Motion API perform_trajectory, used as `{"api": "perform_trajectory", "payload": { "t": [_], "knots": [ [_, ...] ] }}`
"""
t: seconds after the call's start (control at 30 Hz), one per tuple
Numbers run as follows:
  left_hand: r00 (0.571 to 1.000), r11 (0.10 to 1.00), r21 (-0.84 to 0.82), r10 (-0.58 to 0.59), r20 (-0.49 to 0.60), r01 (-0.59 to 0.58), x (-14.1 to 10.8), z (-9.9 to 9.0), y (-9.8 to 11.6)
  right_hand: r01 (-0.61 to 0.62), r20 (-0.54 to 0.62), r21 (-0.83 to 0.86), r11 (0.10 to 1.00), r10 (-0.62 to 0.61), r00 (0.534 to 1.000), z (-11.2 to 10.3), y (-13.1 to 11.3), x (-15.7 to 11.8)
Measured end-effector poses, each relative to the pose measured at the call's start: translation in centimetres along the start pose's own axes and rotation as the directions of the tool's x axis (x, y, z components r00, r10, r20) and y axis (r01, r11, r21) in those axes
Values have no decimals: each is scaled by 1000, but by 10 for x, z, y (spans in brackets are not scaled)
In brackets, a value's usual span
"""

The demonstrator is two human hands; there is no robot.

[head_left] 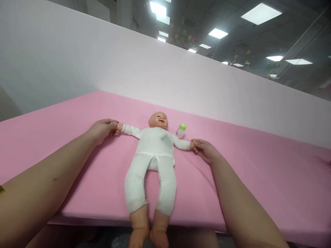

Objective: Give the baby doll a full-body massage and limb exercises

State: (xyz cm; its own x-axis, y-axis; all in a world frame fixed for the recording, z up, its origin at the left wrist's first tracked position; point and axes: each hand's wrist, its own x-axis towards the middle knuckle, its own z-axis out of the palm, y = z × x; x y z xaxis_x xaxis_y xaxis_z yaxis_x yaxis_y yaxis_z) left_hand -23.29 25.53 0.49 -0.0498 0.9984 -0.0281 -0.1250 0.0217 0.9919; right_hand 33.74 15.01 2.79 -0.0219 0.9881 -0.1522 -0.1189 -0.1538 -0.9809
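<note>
A baby doll (155,144) in a white cloth body suit lies face up, its head at the far end and its bare feet over the near edge of the pink surface. Its arms are spread to both sides. My left hand (104,130) is closed on the doll's hand at the left. At the right, my right hand (204,150) pinches the doll's other hand between thumb and fingers. A small bottle (181,131) with a green cap lies beside the doll's head, just beyond its right-side arm.
The pink padded surface (248,165) stretches to both sides. A white partition (165,79) stands along its far side, and a grey-white panel (38,62) rises at the left. Dark floor shows below the near edge.
</note>
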Motion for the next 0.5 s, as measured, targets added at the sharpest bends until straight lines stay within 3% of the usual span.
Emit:
{"api": "perform_trajectory", "payload": {
  "t": [0.5],
  "knots": [
    [1000,999,41,12,20,-13,1,-2,0,46,39,-117,992,-42,998,1,0,0]
  ]
}}
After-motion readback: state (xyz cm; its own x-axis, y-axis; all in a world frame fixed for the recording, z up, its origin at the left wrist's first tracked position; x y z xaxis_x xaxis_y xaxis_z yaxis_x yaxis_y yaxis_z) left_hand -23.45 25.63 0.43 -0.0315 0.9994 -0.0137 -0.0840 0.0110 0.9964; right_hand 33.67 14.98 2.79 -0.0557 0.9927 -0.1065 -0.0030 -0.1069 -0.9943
